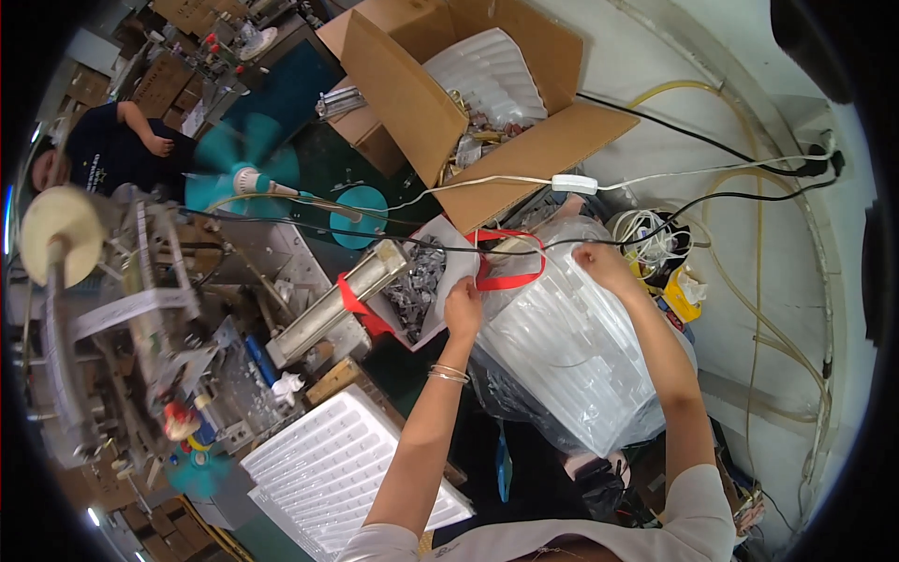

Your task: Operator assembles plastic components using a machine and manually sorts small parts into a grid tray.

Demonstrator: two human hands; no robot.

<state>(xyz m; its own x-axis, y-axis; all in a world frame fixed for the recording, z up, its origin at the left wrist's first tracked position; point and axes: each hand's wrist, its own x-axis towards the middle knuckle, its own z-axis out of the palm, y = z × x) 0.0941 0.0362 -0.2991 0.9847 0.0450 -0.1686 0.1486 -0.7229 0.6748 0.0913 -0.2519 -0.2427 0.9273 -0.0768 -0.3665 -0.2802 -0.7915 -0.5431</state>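
My left hand point(462, 307) is closed on the right-hand edge of a white bag point(453, 255) with red handles. Small silvery metal pieces point(417, 286) fill that bag. One red handle point(515, 281) loops out to the right, beside my left fingers. My right hand point(602, 266) has its fingers curled at the far end of a clear plastic bag point(599, 412). Inside this plastic lie stacked white plastic trays point(562, 342). The fingertips of my right hand are partly hidden, and it seems to pinch the plastic.
An open cardboard box point(403, 98) with trays and small parts stands beyond. Cables point(506, 248) cross above the bags. A white ribbed tray point(328, 459) lies at lower left, near a machine point(159, 318). A turquoise fan point(245, 178) and another person point(112, 145) are at far left.
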